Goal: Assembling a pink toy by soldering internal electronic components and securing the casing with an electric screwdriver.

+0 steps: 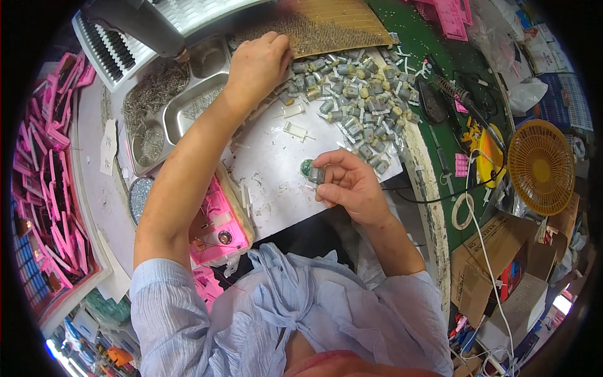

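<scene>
My right hand [352,185] grips a small grey motor [316,174] between thumb and fingers, above the white work surface. A small green piece [306,167] shows right beside that motor. My left hand [259,66] reaches far forward to the near edge of a brown board [358,22] covered with many small metal pins. Its fingers are curled, and whatever they hold is hidden. Several more grey motors [370,94] lie in a loose heap just right of my left hand. Two white plastic parts [296,131] lie between my hands.
A steel compartment tray [168,119] of small metal parts sits under my left arm, near a dark power tool [147,31]. A pink plastic housing [217,220] lies near my body. Pink parts [53,169] fill the far left. A yellow basket [541,166] and cables stand right.
</scene>
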Motion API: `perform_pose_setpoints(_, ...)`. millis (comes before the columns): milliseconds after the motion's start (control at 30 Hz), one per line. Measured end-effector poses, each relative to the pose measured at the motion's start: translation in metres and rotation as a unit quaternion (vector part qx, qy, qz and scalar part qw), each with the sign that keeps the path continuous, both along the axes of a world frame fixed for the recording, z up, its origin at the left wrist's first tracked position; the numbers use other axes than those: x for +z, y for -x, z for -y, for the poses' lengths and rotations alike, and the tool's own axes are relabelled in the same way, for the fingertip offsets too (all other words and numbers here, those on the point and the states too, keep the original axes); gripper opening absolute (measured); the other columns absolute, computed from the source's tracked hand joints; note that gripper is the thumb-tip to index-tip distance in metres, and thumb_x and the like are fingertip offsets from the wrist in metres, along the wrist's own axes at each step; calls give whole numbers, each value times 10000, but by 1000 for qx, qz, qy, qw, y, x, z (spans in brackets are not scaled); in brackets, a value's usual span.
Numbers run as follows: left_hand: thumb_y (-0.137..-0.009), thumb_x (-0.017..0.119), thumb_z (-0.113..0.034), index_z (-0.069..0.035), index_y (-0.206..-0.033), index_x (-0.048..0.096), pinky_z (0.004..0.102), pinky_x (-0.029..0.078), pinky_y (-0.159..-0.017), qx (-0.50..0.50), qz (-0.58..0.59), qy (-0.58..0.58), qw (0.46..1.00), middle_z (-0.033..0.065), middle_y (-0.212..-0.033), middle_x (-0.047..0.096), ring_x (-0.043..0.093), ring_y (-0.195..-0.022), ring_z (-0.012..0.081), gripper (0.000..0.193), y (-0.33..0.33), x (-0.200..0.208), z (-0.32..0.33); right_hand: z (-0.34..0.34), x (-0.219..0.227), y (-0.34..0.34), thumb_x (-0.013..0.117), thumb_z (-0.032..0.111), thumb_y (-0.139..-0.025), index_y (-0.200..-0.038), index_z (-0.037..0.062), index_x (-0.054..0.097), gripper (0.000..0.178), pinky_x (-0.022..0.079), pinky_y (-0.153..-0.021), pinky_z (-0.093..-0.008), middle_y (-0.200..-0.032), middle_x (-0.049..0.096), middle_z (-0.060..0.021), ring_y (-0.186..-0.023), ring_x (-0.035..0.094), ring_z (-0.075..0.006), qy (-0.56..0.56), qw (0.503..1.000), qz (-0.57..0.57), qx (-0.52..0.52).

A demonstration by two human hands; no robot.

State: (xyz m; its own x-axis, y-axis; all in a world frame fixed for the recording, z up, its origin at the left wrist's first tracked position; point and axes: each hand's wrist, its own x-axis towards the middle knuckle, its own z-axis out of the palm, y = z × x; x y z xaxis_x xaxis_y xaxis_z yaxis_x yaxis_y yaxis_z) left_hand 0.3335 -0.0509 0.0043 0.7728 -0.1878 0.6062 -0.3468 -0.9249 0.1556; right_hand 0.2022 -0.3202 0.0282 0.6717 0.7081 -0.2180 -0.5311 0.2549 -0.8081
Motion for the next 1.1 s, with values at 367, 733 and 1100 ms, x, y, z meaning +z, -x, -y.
perform_pose_setpoints(367, -1017, 607, -113, -12, -982, 601, 222, 507, -610, -43, -367, 494, 787, 59, -936, 697, 647, -712, 111, 106, 131, 78, -16, 22, -2, -9, 687, -27, -907, -1272, 40, 623, 376, 438, -607, -215, -788, 628, 22, -682, 557, -40, 237, 937, 251, -46)
perform_pose_setpoints(733, -944, 674, 40, 37, -1080, 677, 228, 511, -626, 41, -361, 629, 687, 63, -938, 689, 627, -759, 82, 136, 302, 57, -13, -14, -4, -26, 655, 68, -817, -1126, 80, 663, 310, 512, -637, -419, -720, 650, -122, -677, 662, -319, 429, 762, 476, 92)
perform_pose_setpoints(1100, -889, 696, 67, 34, -1058, 697, 253, 564, -767, 20, -293, 639, 711, 82, -1036, 686, 675, -911, 136, 172, 338, 42, 5, -30, 18, -25, 699, 68, -866, -1203, 48, 662, 340, 461, -609, -263, -741, 622, 9, -656, 578, -85, 388, 845, 355, 94)
